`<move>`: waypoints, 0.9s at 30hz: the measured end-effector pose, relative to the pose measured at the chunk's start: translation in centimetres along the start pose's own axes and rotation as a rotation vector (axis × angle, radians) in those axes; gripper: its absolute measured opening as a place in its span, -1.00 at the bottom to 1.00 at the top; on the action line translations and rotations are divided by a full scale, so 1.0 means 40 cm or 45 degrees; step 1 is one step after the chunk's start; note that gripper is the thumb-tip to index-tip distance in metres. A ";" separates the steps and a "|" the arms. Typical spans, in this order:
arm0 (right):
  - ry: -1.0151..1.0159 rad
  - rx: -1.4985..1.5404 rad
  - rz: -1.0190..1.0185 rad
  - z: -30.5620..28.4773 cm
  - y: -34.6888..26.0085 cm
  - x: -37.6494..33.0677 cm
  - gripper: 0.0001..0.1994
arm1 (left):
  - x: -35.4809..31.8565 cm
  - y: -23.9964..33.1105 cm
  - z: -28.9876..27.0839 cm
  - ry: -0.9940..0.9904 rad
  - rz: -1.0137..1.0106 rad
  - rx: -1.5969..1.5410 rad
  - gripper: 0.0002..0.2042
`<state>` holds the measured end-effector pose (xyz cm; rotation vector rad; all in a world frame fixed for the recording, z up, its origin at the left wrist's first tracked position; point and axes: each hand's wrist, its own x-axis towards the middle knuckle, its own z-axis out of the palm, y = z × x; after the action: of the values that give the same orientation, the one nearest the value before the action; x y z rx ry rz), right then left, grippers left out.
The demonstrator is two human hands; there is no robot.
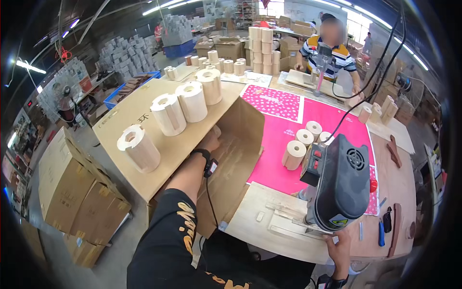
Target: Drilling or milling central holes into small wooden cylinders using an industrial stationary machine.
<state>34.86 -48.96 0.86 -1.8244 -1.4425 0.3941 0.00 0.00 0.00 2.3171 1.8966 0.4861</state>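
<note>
L hand (210, 141) is reaching inside cardboard box (108, 127), R hand (340, 248) is resting by black machine (344, 185) (fingers' grip: can't tell, either hand); reach shd be staying low, w/o jarring wooden cylinders (169, 116) atop box.

The cylinders (168, 115) look matt wood, the box (111, 123) plain cardboard, the machine housing (339, 190) smooth plastic.

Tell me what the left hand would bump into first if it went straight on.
Probably the far inner wall of the open cardboard box that the left hand reaches into, though shadow makes the depth hard to judge.
</note>
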 end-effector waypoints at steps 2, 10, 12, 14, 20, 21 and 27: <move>0.115 -0.075 -0.056 -0.006 -0.025 -0.009 -0.74 | 0.004 0.021 0.006 -0.073 -0.115 0.082 0.00; 0.208 -0.068 0.038 -0.004 -0.028 -0.012 -0.71 | -0.075 0.068 -0.043 -0.325 -0.092 0.493 -0.04; 0.179 -0.060 0.047 -0.004 -0.032 -0.005 -0.71 | -0.113 0.058 -0.071 -0.328 -0.119 0.415 -0.13; 0.194 -0.006 0.057 -0.002 -0.037 -0.003 -0.70 | -0.172 0.059 -0.093 -0.271 -0.133 0.012 -0.13; 0.170 0.008 -0.006 -0.010 -0.030 -0.004 -0.72 | -0.429 0.182 -0.143 -0.401 -0.177 -1.629 -0.44; 0.158 -0.002 -0.001 -0.012 -0.028 -0.005 -0.72 | -0.477 0.208 -0.145 -0.432 -0.231 -1.602 -0.44; 0.152 0.094 0.021 -0.004 -0.022 -0.004 -0.72 | -0.648 0.293 -0.105 -0.874 -0.478 -2.189 -0.48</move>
<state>34.31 -49.13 1.58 -1.7714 -1.3153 0.3367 5.27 -28.15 2.70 0.7580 0.7605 0.6873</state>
